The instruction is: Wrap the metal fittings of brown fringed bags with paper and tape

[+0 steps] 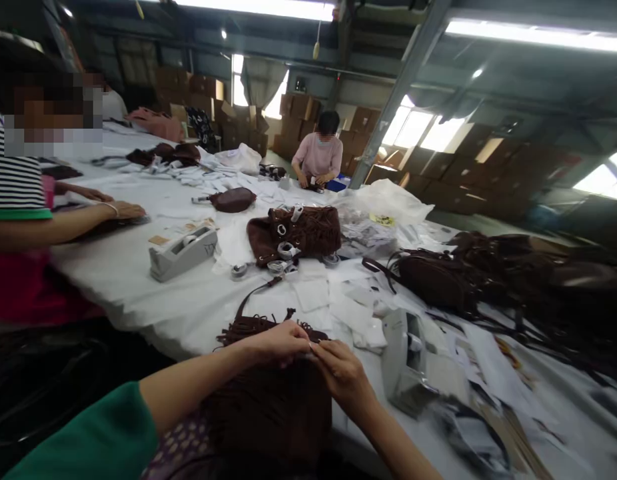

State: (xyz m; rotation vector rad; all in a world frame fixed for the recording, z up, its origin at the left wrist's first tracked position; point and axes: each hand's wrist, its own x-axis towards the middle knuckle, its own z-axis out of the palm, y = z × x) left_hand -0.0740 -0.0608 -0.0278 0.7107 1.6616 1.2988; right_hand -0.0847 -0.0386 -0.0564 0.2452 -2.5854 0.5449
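A dark brown fringed bag [268, 413] rests against me at the table's near edge, with its strap [256, 293] lying up onto the white cloth. Over its upper part, my left hand [283, 343] is closed in a pinch. Close beside it, my right hand [342, 373] is also closed, and the fingertips of both hands meet. A tiny whitish bit shows between them, too small to name. Just beyond my hands lie white paper sheets [311, 293]. To the right of my right hand stands a grey tape dispenser [401, 367].
Another brown fringed bag [308, 233] with wrapped metal fittings stands mid-table. A second tape dispenser [183, 253] is at left. Dark bags [488, 280] are heaped at right, near clear plastic [388, 200]. A co-worker in stripes [16, 173] works at left, another person in pink [318, 157] opposite.
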